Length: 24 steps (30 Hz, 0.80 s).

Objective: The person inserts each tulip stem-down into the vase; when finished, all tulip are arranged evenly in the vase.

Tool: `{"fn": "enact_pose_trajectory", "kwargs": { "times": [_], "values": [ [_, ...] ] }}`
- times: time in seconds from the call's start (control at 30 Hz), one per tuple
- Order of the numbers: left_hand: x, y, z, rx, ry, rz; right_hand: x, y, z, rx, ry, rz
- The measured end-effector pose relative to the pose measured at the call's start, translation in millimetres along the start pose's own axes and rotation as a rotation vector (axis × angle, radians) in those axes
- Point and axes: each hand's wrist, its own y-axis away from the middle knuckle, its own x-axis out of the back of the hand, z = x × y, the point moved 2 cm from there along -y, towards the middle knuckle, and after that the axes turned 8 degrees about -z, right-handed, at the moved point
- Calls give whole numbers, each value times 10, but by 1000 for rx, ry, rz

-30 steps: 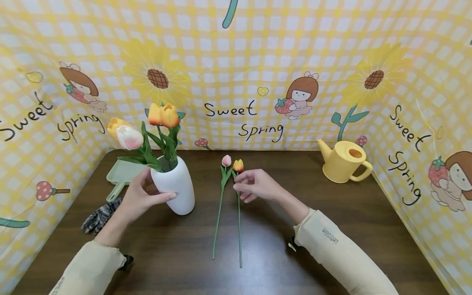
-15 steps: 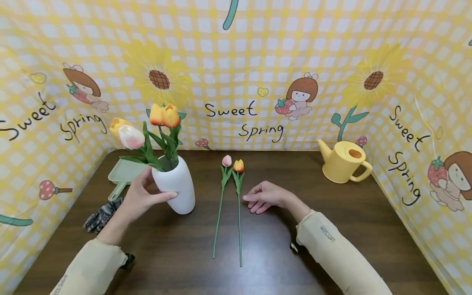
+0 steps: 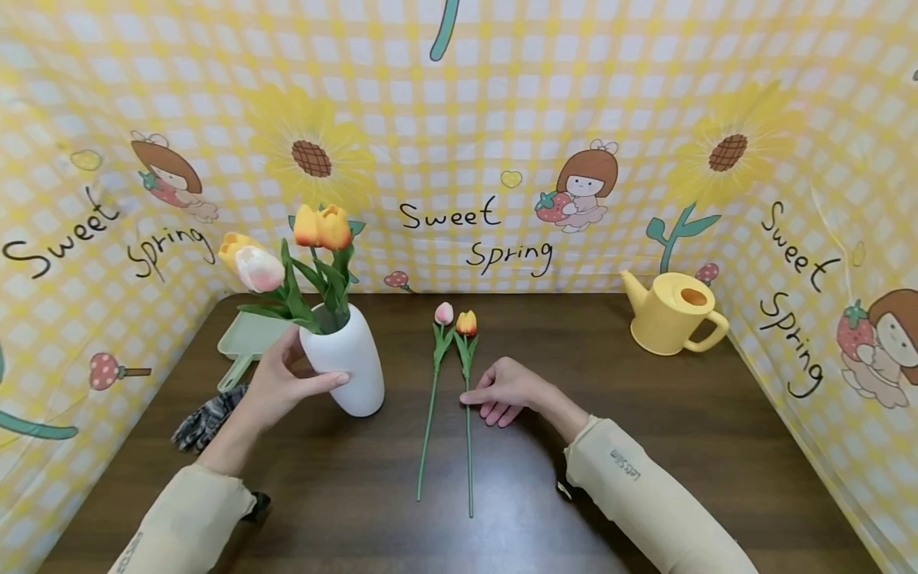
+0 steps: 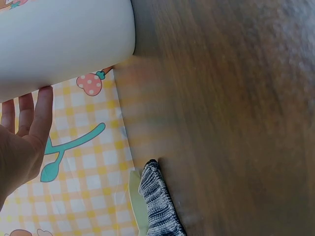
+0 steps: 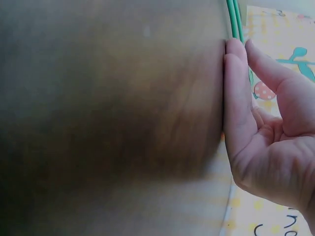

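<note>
My left hand point(image 3: 276, 387) holds a white vase point(image 3: 347, 367) from its left side, thumb across the front and fingers behind. The vase leans a little to the left, and artificial tulips point(image 3: 323, 227), orange, yellow and pale pink, stand in it. In the left wrist view, the fingertips touch the white wall of the vase point(image 4: 64, 44). Two single tulips lie on the table: a pink tulip point(image 3: 433, 383) and, right of it, an orange tulip point(image 3: 469, 446). My right hand point(image 3: 505, 391) has thumb and forefinger at the orange tulip's stem, pinching it. Green stems point(image 5: 234, 19) show at those fingertips.
A yellow watering can point(image 3: 667, 315) stands at the back right. Behind my left hand lie a pale green dustpan point(image 3: 247, 335) and a dark striped knitted glove point(image 3: 208, 418). Checked cloth point(image 3: 459, 119) walls the brown table point(image 3: 344, 510) at the back and sides.
My right hand has come down from near the orange tulip's head to its stem, its fingertips closing there. The left hand keeps its hold on the vase.
</note>
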Motion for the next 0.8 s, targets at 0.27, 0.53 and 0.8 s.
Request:
{"fn": "enact_pose_trajectory", "kwargs": {
  "times": [0.27, 0.53, 0.8],
  "values": [
    [-1, 10, 10, -20, 0, 12, -30, 0, -77, -17, 81, 12],
    [-185, -77, -10, -8, 62, -43, 20, 158, 6, -101, 107, 40],
    [8, -21, 21, 0, 35, -5, -57, 9, -127, -53, 106, -32]
  ]
}}
